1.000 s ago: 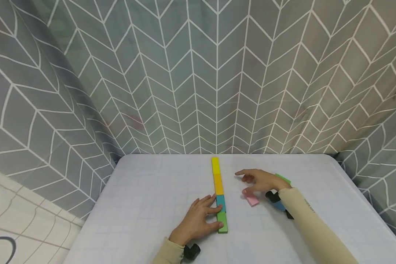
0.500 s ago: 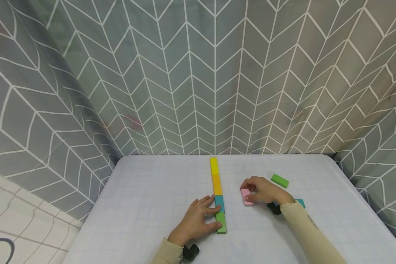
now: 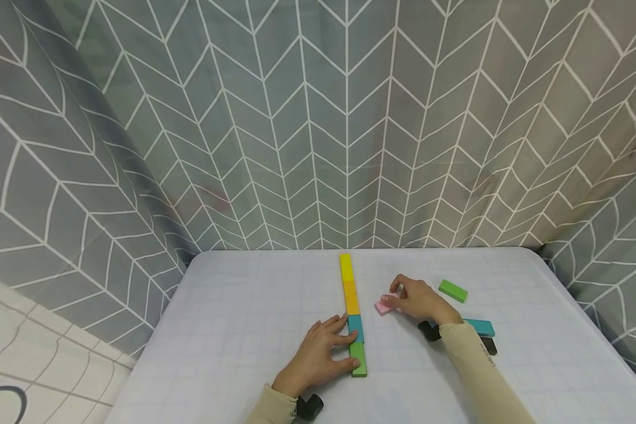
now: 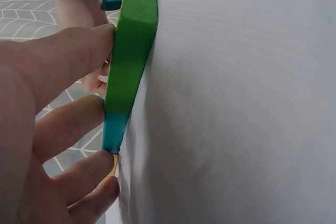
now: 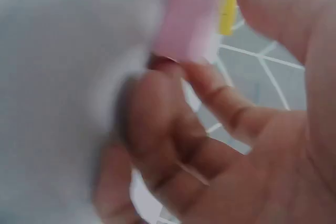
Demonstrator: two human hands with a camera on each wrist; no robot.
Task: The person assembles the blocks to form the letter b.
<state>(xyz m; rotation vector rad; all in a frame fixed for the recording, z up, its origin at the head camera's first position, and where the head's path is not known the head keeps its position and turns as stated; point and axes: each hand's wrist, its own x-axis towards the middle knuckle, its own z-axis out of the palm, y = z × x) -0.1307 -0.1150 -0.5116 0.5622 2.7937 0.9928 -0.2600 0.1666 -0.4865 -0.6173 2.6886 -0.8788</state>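
Note:
A straight row of flat blocks runs away from me in the head view: green [image 3: 357, 351], teal [image 3: 354, 323], orange [image 3: 351, 298] and yellow [image 3: 346, 268] at the far end. My left hand [image 3: 315, 359] rests along its near left side, fingers spread and fairly straight. The thumb touches the green block and other fingertips touch the teal one, as the left wrist view confirms. To the right of the row, my right hand [image 3: 418, 300] pinches a pink block [image 3: 383, 306], turned at an angle. That pink block [image 5: 189, 14] looks blurred in the right wrist view.
Beyond the right wrist lie a loose green block [image 3: 453, 291], a teal block [image 3: 479, 327] and a black block [image 3: 489, 345], the last partly behind the sleeve. The white-covered table [image 3: 233, 306] ends at a patterned grey curtain [image 3: 318, 147].
My right hand reached down, took hold of the pink block, and brought it left toward the row, turning it. The left hand has stayed in place.

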